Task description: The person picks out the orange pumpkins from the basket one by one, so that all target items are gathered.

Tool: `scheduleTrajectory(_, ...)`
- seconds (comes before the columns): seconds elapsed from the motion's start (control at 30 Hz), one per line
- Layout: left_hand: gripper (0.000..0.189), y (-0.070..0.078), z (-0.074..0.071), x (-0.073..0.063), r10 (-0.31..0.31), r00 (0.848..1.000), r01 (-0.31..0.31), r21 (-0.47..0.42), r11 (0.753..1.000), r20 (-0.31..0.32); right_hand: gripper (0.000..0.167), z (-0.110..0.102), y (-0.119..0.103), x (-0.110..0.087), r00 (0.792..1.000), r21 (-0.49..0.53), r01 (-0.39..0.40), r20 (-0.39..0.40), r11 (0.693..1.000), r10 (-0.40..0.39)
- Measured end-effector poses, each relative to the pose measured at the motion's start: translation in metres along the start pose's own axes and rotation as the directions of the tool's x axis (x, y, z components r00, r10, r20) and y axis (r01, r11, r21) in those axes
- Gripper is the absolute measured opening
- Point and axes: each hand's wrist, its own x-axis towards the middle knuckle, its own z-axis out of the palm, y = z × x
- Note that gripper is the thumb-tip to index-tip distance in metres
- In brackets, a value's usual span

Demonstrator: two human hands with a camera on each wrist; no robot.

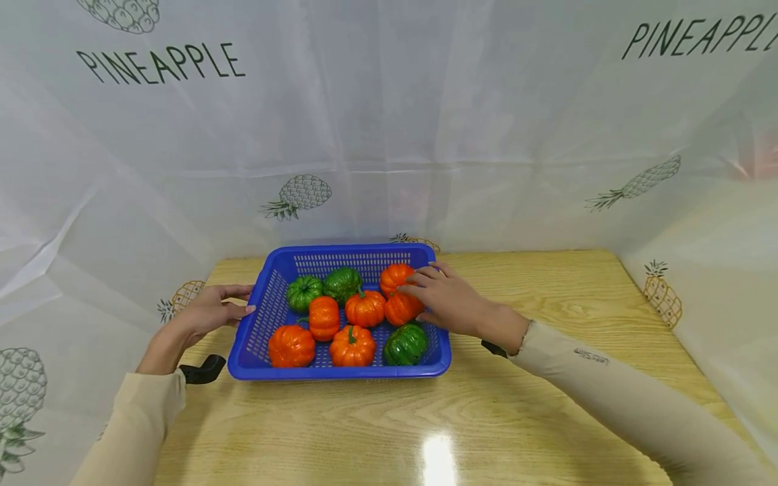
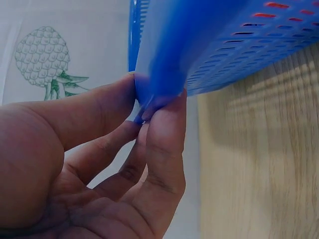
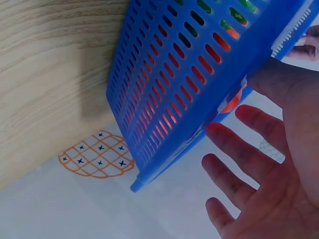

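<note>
A blue plastic basket (image 1: pixel 340 372) with slotted walls sits on the table, holding several orange mini pumpkins (image 1: pixel 352 346) and three green ones (image 1: pixel 406 344). At its left side, my left hand (image 1: pixel 209 312) pinches the rim between thumb and fingers; the left wrist view shows the fingertips (image 2: pixel 167 119) on the blue edge. My right hand (image 1: pixel 446 297) reaches over the right rim, its fingers spread and loosely bent above the orange pumpkins at the right. From the right wrist camera, the thumb overlaps the basket rim (image 3: pixel 259 64) and the other fingers (image 3: pixel 239 144) extend past it.
A wooden table (image 1: pixel 535 405) surrounds the basket. White sheeting (image 1: pixel 486 121) printed with pineapples hangs behind and at both sides. Dark wrist mounts (image 1: pixel 203 370) show by the sleeves.
</note>
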Motion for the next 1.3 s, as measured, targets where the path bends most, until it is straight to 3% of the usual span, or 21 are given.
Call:
scheduleTrajectory(0.23,0.064,0.001,0.0,-0.002,-0.004,1.0,0.004,0.002,1.0,0.002,0.061,0.005,-0.001,0.006,1.0,-0.011,0.012,0.015,1.0,-0.012)
scheduleTrajectory(0.43,0.064,0.0,0.0,-0.003,0.001,1.0,-0.001,0.001,1.0,0.007,0.054,0.01,-0.001,0.008,0.997,-0.091,0.053,-0.057,0.994,-0.058)
scheduleTrajectory(0.67,0.064,0.0,0.001,-0.003,0.003,1.0,-0.003,-0.004,1.0,0.004,0.049,0.011,0.001,0.008,0.992,-0.117,0.065,-0.096,0.991,-0.077)
scheduleTrajectory(1.0,0.065,0.001,0.0,-0.001,-0.003,1.0,0.003,-0.027,1.0,0.0,0.056,-0.002,0.005,-0.006,0.976,-0.104,0.062,-0.202,0.993,-0.083)
scheduleTrajectory(1.3,0.065,-0.002,0.001,0.0,-0.012,1.0,0.012,-0.024,1.0,0.002,0.062,-0.019,0.014,-0.028,0.942,-0.038,0.039,-0.331,0.999,-0.05)
